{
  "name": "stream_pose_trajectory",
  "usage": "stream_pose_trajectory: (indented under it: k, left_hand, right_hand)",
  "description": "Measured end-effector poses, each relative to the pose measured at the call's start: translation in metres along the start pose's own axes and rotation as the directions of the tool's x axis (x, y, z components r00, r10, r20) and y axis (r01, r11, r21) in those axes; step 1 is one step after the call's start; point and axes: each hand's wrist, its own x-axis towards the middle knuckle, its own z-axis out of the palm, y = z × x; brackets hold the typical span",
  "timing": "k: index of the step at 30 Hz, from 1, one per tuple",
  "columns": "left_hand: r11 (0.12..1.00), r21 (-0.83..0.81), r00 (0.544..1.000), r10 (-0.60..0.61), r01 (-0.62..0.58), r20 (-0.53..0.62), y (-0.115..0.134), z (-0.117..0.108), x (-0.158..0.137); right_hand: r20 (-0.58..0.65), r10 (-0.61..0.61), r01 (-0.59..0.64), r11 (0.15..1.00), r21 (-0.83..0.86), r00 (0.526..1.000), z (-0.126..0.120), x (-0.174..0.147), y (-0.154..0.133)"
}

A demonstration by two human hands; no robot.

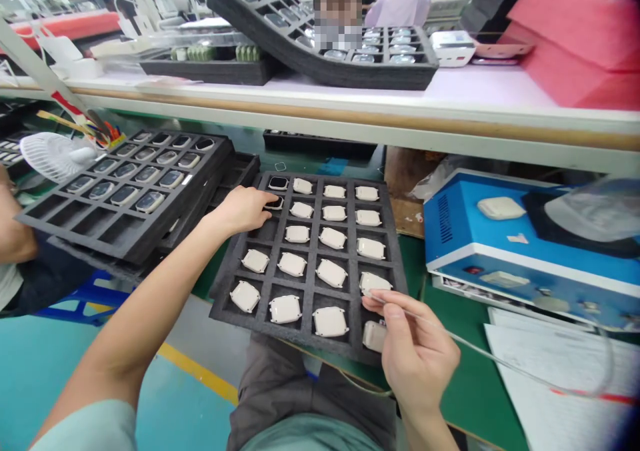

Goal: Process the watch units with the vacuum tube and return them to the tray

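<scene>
A black foam tray (309,286) lies before me, its compartments holding cream watch cases (331,321), mostly back side up. At its far left corner a dark-faced watch (278,183) sits face up. My left hand (244,210) reaches in just below that one, thumb and fingertips closed at the edges of a second dark-faced watch (274,202), still in its compartment. My right hand (420,351) hovers over the tray's near right corner, pinching a thin clear tube (480,356). One watch case (374,336) stands tilted beside it, partly hidden by the fingers.
On the left, another foam tray (113,219) of watches rests on stacked trays, near a white fan (55,154). A blue machine (450,228) and paper sheets (565,378) are on the right. A shelf (350,114) with more trays crosses above. Someone's arm shows at far left.
</scene>
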Motion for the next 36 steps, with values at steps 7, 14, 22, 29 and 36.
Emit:
stream_pose_trajectory:
  k: [7,14,22,29,36]
  left_hand:
    - [0.99,0.066,0.988,0.118,-0.125,0.104,0.0,0.001,0.012]
    - [0.997,0.035,0.997,0.073,-0.072,-0.039,0.032,-0.005,-0.023]
    - [0.626,-0.78,0.986,-0.137,0.012,-0.094,0.127,0.066,-0.132]
    - [0.518,-0.854,0.978,-0.197,0.051,-0.062,0.143,0.083,-0.133]
    - [0.596,-0.803,0.975,-0.185,0.01,-0.125,0.14,0.087,-0.137]
  right_hand:
    - [0.03,-0.026,0.026,0.999,0.019,0.999,0.002,0.003,-0.002]
    - [0.02,-0.069,0.068,0.997,0.028,0.997,0.006,0.007,-0.006]
    - [0.013,-0.153,0.15,0.978,0.146,0.988,0.01,0.014,0.001]
    - [0.041,-0.183,0.177,0.976,0.13,0.982,0.005,0.015,0.002]
    - [0.068,-0.196,0.192,0.979,0.063,0.978,0.003,0.018,0.0]
